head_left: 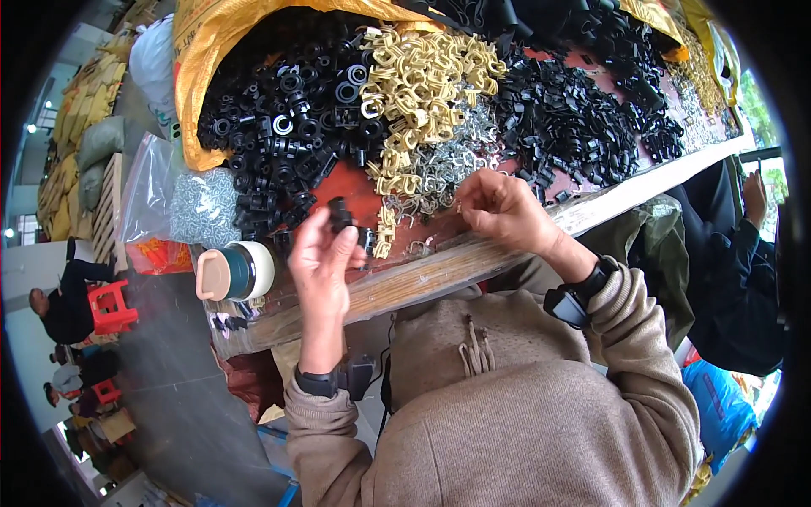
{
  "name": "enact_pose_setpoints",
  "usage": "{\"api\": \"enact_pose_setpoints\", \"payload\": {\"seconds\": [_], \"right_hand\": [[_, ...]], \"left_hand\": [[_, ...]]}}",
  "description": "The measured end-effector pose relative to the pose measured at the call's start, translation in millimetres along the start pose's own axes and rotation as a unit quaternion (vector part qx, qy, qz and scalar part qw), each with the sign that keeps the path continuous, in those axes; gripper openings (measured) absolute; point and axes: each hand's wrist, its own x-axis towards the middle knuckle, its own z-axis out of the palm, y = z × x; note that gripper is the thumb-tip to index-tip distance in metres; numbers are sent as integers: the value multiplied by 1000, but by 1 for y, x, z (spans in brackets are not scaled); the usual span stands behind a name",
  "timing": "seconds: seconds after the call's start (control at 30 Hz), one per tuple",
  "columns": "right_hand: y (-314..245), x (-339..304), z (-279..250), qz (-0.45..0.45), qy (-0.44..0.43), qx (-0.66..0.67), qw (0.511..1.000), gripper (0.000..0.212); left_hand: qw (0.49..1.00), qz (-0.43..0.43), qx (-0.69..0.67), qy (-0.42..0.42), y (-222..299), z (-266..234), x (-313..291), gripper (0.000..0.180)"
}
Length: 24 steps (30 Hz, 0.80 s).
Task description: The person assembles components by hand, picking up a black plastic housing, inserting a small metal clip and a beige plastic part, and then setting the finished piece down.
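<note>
From my remote view, I cannot make out the fingertips of the right hand (507,218); its fingers curl inward over the desk (348,188), and I cannot tell whether they grip a part. The left hand (319,270), half closed, grips a black fitting (340,213) between thumb and fingers, which partly cover it. I log the fitting as small, dark and rounded, above the near side, left of the cream clips (418,80). A yellow sack (196,80) overhangs the far black heap (287,127).
</note>
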Motion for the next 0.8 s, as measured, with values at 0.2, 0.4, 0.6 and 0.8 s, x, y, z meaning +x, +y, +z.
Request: {"api": "enact_pose_setpoints", "payload": {"seconds": [0.2, 0.4, 0.6, 0.8], "right_hand": [[-33, -18, 9, -11, 12, 60, 998, 41], [-47, -30, 11, -119, 17, -81, 989, 54], [-46, -29, 13, -241, 4, -221, 945, 67], [-48, -24, 17, -290, -33, -367, 883, 68]], "left_hand": [[929, -232, -252, -141, -1, 34, -11, 34], [889, -304, -285, -191, 2, 51, -20, 32], [884, -318, -271, -212, -6, 53, -24, 28], [910, -283, -201, -227, -11, 52, -32, 21]]}}
